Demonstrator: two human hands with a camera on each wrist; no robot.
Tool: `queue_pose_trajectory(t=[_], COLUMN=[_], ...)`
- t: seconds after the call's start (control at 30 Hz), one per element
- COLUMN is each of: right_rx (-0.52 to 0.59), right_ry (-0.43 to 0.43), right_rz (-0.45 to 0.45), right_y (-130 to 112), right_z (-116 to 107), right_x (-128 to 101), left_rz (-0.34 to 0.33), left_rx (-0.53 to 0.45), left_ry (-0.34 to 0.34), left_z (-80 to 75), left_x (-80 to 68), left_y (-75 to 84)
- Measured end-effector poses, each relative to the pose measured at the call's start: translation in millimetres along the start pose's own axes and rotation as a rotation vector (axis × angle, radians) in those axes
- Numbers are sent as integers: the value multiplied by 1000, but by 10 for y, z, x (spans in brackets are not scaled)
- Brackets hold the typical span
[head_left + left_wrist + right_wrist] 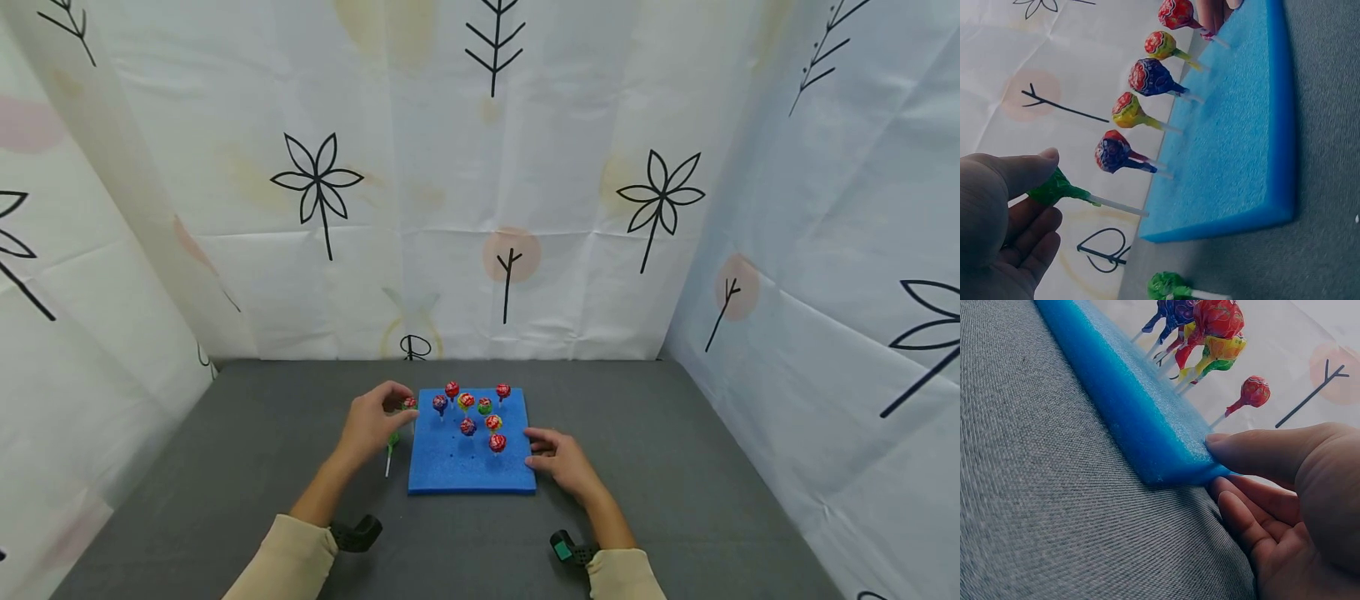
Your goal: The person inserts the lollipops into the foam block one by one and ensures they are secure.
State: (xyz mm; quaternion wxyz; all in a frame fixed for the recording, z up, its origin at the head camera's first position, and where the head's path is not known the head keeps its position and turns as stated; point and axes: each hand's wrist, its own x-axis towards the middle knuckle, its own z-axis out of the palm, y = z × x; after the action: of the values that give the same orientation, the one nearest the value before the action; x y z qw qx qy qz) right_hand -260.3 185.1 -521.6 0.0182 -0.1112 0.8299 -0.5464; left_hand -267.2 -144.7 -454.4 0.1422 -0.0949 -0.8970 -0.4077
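A blue foam block (pixel 465 471) lies on the grey table, with several wrapped lollipops (pixel 467 402) standing upright in it. My left hand (pixel 397 402) pinches a green-wrapped lollipop (pixel 1060 187) by its head. The tip of its white stick touches the block's far left corner. My right hand (pixel 534 450) holds the block's right edge. Its thumb (pixel 1254 450) presses on top of the foam (pixel 1129 419) and its fingers curl against the side. In the left wrist view the standing lollipops (pixel 1150 76) line the foam (pixel 1235 137).
A second green lollipop (pixel 392 446) lies flat on the table just left of the block, also seen in the left wrist view (pixel 1169 286). Patterned cloth walls (pixel 495 208) close in the back and both sides. Grey table surface (pixel 675 467) spreads around the block.
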Motion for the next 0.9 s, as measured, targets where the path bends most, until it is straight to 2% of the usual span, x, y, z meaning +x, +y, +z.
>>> queue_pose_trajectory(t=[0.23, 0.6, 0.9], right_rx=[-32, -39, -59], right_ry=[-17, -21, -28], right_rz=[5, 0, -13], right_y=[7, 11, 16], right_z=[-12, -23, -34], right_x=[2, 0, 7], left_rz=[-13, 0, 25], left_rx=[-30, -160, -174], left_ry=[14, 69, 136], left_z=[106, 332, 512], left_x=[-38, -95, -129], left_y=[56, 79, 33])
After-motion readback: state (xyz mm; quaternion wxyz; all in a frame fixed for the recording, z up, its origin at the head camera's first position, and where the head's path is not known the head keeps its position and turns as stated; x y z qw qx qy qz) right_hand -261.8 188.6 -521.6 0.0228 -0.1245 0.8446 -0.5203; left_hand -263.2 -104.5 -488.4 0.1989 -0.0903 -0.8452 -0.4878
